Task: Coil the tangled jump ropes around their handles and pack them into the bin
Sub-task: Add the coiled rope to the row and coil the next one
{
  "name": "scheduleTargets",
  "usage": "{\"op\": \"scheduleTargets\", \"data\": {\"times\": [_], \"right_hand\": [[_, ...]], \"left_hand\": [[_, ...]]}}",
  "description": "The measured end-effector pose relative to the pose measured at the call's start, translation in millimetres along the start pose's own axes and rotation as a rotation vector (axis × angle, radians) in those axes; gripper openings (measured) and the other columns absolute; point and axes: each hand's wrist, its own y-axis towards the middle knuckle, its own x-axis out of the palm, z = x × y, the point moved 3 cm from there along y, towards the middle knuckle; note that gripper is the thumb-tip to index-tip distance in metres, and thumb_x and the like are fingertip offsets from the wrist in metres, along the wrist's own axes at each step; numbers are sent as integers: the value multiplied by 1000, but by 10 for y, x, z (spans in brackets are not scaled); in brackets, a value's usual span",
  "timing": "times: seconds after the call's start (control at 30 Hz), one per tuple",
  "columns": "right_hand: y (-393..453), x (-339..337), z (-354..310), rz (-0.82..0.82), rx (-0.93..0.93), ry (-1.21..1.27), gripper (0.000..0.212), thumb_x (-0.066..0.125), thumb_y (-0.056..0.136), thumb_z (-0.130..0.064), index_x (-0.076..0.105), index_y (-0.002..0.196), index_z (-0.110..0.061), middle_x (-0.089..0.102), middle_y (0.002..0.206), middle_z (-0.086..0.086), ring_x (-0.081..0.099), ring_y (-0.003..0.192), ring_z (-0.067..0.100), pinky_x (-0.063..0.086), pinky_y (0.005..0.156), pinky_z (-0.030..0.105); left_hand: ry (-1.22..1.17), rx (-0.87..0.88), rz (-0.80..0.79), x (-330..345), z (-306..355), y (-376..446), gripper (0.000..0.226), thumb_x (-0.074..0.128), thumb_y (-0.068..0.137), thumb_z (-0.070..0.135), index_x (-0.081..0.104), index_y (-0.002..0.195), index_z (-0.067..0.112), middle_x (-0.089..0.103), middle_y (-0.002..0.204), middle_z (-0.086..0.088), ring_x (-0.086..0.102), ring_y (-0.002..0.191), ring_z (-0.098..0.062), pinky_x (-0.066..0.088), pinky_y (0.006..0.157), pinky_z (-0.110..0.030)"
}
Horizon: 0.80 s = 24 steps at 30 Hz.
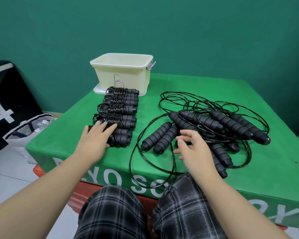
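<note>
You're between ropes — a row of coiled jump ropes [120, 111] lies under and beyond your left hand [97, 137], whose straight fingers rest flat on the nearest bundle, gripping nothing. Your right hand [193, 147] hovers loosely spread and empty over the tangled ropes [214, 125]. Next you'll likely need to free one pair of handles from the loops. The bin [123, 73] stands beyond the left hand

A green padded box [248, 104] stands before a teal wall [145, 28], a white tote bag [24, 133] beside it.
</note>
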Motion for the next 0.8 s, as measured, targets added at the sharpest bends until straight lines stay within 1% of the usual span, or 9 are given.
{"op": "scheduleTargets", "data": {"times": [0.1, 0.2, 0.27, 0.37, 0.43, 0.5, 0.6, 0.7, 0.8], "right_hand": [[5, -25, 16, 26, -20, 22, 29, 52, 94, -13, 50, 95, -42, 62, 96, -12, 66, 83, 16, 55, 75, 38], [17, -78, 23, 63, -63, 27, 31, 53, 94, -10, 51, 94, -41, 62, 96, -12, 60, 84, 5, 49, 73, 15], [45, -149, 8, 89, -93, 19, 29, 53, 94, -8, 54, 96, -37, 62, 97, -14, 57, 82, -2, 44, 73, 8], [113, -312, 39, 138, -175, -60, 26, 53, 93, -6, 59, 102, -30, 63, 99, -13, 57, 85, -1, 44, 79, 16], [155, -458, 92, 196, -264, -174, 24, 51, 92, -6, 63, 103, -24, 62, 97, -15, 57, 88, 8, 42, 81, 22], [194, -649, 135, 288, -396, -322, 23, 48, 90, -10, 67, 99, -17, 58, 93, -20, 51, 93, 10, 36, 85, 15], [305, -944, 225, 358, -526, -508, 25, 45, 84, -13, 69, 95, -12, 62, 94, -7, 50, 96, 15, 25, 94, 5], [446, -1209, 327, 379, -533, -668, 23, 52, 82, -10, 70, 97, -12, 64, 103, 3, 51, 102, 25, 28, 99, 15], [559, -1413, 358, 422, -453, -800, 21, 58, 85, -13, 68, 103, -13, 61, 112, 7, 47, 109, 30, 37, 96, 41]], "left_hand": [[-97, -45, 15, 33, 123, -27, 82, 49, 87, 7, -1, 151, 17, 5, 159, -6, -6, 146, -29, 4, 119, -45], [-228, -24, 25, -16, 338, -46, 80, 45, 85, 2, 2, 152, 13, 4, 159, -2, -10, 146, -24, -3, 118, -41], [-384, 23, 32, -81, 529, -71, 77, 42, 87, -2, 5, 152, 15, 5, 159, 1, -10, 146, -18, -6, 118, -37], [-517, 129, 58, -174, 821, -87, 74, 40, 88, -2, 8, 152, 20, 8, 159, 7, -8, 145, -10, -8, 118, -32], [-544, 205, 70, -210, 1002, -58, 69, 39, 91, 2, 11, 151, 21, 10, 158, 9, -6, 145, -8, -7, 118, -31], [-560, 277, 74, -238, 1196, 5, 65, 39, 93, 5, 14, 151, 22, 12, 158, 9, -4, 145, -7, -4, 119, -31], [-581, 374, 86, -291, 1511, 105, 61, 40, 96, 13, 15, 150, 26, 11, 158, 10, -3, 145, -5, -2, 119, -31], [-617, 445, 100, -344, 1817, 165, 57, 40, 99, 23, 15, 150, 29, 8, 158, 11, -2, 145, -4, 4, 120, -34], [-620, 490, 90, -391, 2053, 203, 55, 38, 100, 35, 14, 149, 35, 2, 159, 11, -4, 145, -4, 6, 120, -37]]}}
